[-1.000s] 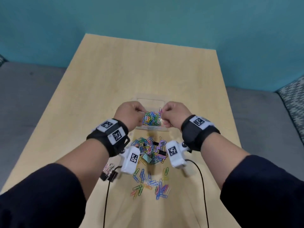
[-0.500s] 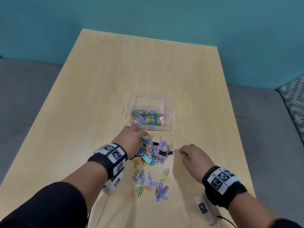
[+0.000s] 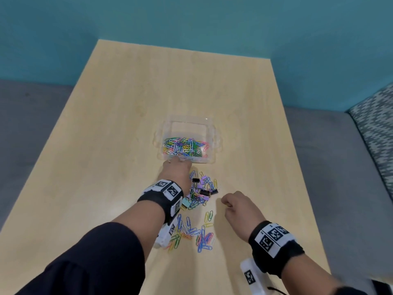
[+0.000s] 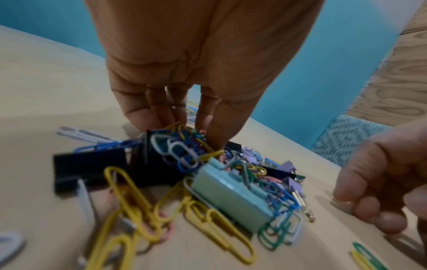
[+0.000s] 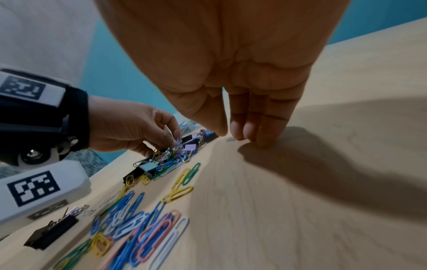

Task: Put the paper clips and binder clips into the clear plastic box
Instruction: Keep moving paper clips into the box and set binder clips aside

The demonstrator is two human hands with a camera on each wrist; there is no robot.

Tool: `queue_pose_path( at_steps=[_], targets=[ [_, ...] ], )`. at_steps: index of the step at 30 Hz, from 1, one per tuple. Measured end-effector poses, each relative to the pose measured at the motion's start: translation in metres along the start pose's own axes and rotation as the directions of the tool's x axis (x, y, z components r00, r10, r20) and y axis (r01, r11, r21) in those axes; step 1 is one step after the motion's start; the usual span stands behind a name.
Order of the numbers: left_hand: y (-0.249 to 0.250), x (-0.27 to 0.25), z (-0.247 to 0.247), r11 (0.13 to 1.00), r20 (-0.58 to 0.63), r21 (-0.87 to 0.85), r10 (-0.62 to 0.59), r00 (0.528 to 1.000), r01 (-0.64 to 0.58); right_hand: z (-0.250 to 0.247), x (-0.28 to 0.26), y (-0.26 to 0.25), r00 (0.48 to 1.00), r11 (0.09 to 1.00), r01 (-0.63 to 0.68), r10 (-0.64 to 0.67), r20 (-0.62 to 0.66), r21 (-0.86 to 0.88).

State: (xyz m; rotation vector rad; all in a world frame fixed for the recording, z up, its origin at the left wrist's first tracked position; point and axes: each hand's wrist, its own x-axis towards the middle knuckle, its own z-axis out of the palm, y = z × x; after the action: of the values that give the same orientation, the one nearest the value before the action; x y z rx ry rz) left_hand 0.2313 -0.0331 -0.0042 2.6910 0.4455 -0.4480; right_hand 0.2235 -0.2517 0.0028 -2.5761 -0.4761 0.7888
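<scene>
Coloured paper clips point(image 3: 196, 235) and black, lilac and mint binder clips point(image 3: 203, 191) are lying heaped between the hands, more filling the clear plastic box point(image 3: 214, 141) just beyond the left hand point(image 3: 178, 174). That hand's fingers are curling into the heap, pinching clips, while the right hand point(image 3: 239, 212) is hovering with fingertips bunched, holding nothing, over the pale wooden table point(image 3: 127, 124) before a teal wall point(image 3: 191, 22).
</scene>
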Motion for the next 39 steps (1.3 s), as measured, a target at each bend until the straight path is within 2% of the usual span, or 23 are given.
queue_pose_path(
  at_steps=[5,8,13,17,21,26,29,33,36,39],
  targets=[
    [-0.027,0.003,-0.007,0.999,-0.026,-0.042,-0.031,0.999,0.03,0.005,-0.015,0.006,1.0,1.0,-0.001,0.001,0.008,0.0],
    [-0.048,-0.004,-0.017,0.993,-0.029,-0.082,-0.089,0.996,0.086,0.007,-0.021,0.01,1.0,1.0,0.006,-0.006,0.004,-0.009],
    [-0.081,-0.024,-0.025,0.965,0.047,-0.205,-0.158,0.986,0.164,0.013,-0.029,0.006,0.997,0.996,0.07,-0.07,0.015,-0.054],
    [-0.085,-0.043,-0.024,0.909,0.097,-0.361,-0.184,0.978,0.207,0.019,-0.029,-0.002,0.994,0.99,0.113,-0.111,0.021,-0.087],
    [-0.087,-0.061,-0.018,0.883,0.132,-0.411,-0.191,0.973,0.229,0.023,-0.03,-0.009,0.991,0.986,0.133,-0.131,0.029,-0.101],
    [-0.082,-0.08,-0.005,0.912,0.147,-0.36,-0.153,0.977,0.197,0.029,-0.033,-0.016,0.988,0.978,0.156,-0.153,0.032,-0.14],
    [-0.077,-0.086,0.005,0.886,0.153,-0.42,-0.142,0.978,0.194,0.033,-0.036,-0.024,0.979,0.968,0.198,-0.187,0.079,-0.158],
    [-0.086,-0.075,0.001,0.933,-0.03,-0.307,-0.208,0.978,0.189,0.033,-0.037,-0.028,0.974,0.969,0.214,-0.2,0.109,-0.128],
    [-0.085,-0.065,0.0,0.974,-0.012,-0.215,-0.076,0.997,0.071,0.03,-0.033,-0.029,0.984,0.979,0.168,-0.16,0.074,-0.116],
    [-0.079,-0.06,0.003,0.997,0.02,-0.054,0.063,0.998,-0.062,0.033,-0.029,-0.034,0.981,0.971,0.184,-0.172,0.086,-0.154]
  ],
)
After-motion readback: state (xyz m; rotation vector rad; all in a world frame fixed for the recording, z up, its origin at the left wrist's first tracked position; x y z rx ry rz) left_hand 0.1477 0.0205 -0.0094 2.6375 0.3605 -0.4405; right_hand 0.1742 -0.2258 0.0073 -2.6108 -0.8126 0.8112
